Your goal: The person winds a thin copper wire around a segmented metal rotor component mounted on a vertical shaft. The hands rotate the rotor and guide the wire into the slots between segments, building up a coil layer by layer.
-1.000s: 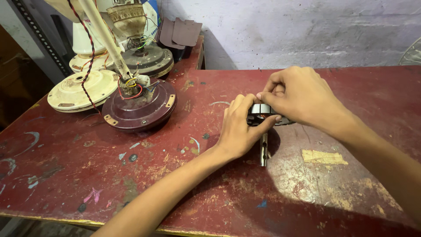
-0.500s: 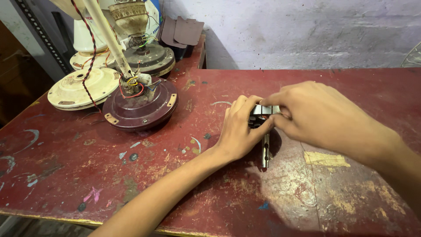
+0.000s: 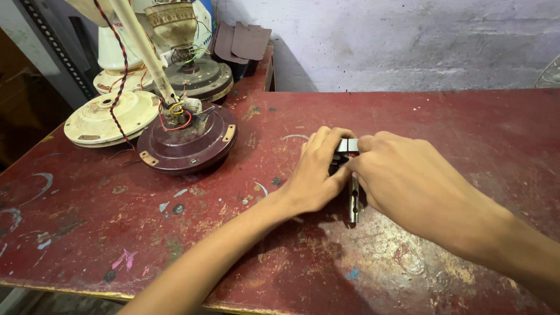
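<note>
Right hand (image 3: 408, 181) shifted closer, covering motor core (image 3: 349, 146), maroon fan housing (image 3: 186, 140) nearby

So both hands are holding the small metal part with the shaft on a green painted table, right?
Not quite: the head view shows a worn dark red painted table, not green. Both the left hand and right hand do grip the small metal part with the shaft.

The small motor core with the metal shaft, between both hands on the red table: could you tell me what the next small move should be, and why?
Probably lift the right hand a little while the left hand keeps the motor core pressed to the red table. Both hands cover the core almost fully, so only its top edge and the shaft show; uncovering it would let the work be checked.
</note>
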